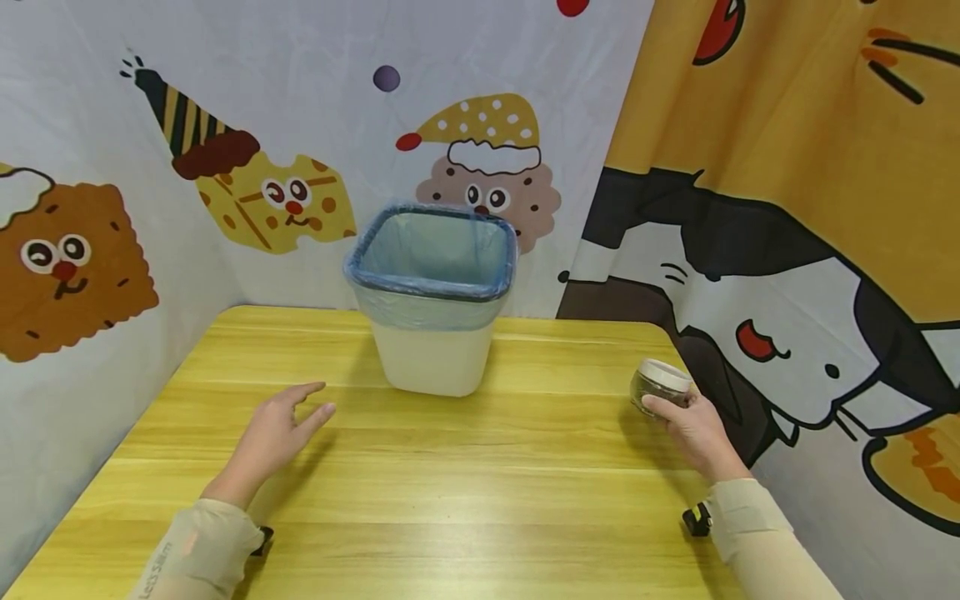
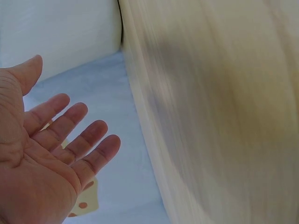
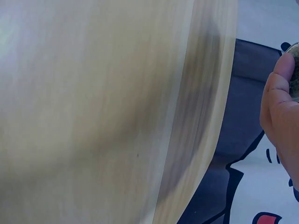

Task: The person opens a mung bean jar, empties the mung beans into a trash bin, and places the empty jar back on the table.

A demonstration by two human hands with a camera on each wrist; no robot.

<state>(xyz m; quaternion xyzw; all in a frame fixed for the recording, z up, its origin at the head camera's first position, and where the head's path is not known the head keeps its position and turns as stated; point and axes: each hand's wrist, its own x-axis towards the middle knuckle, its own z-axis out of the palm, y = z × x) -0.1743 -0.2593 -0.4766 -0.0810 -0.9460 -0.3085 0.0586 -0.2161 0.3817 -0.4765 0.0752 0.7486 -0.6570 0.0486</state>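
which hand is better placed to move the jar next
Most likely the right hand: it already holds the jar, near the table's right edge. The left hand is empty but well away, over the left part of the table.

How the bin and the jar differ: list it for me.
The bin is far larger than the jar. The bin's top is open and edged with a blue liner; the jar wears a white lid. The bin stands on the table, while the right hand grips the jar. Both have whitish parts.
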